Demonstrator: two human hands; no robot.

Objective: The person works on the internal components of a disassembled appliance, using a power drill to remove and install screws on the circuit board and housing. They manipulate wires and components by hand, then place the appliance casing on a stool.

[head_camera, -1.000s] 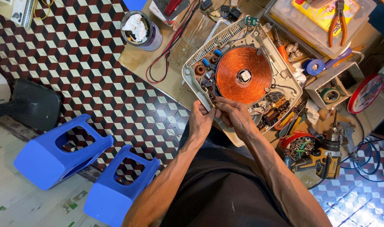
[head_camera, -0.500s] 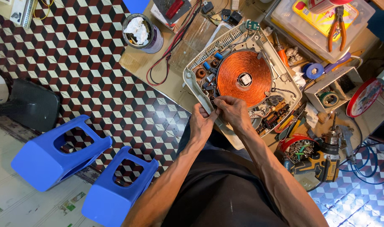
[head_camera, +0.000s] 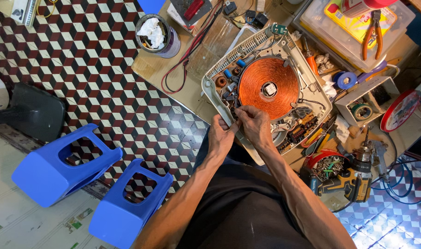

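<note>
— Where is the opened induction cooker?

— I see it on the counter, its copper coil exposed.

— And my hands?

— My left hand grips the near edge of the casing, fingers curled. My right hand pinches at the circuit board beside the coil; what it pinches I cannot tell. A cordless drill lies at right.

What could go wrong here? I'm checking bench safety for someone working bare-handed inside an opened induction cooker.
1. Both the left hand and right hand are at the circuit board beside the copper coil; if the capacitors hold charge, a shock seems possible.
2. The opened cooker housing overhangs the table edge, so it might tip.
3. The cordless drill sits near the right forearm and could get knocked.
</note>
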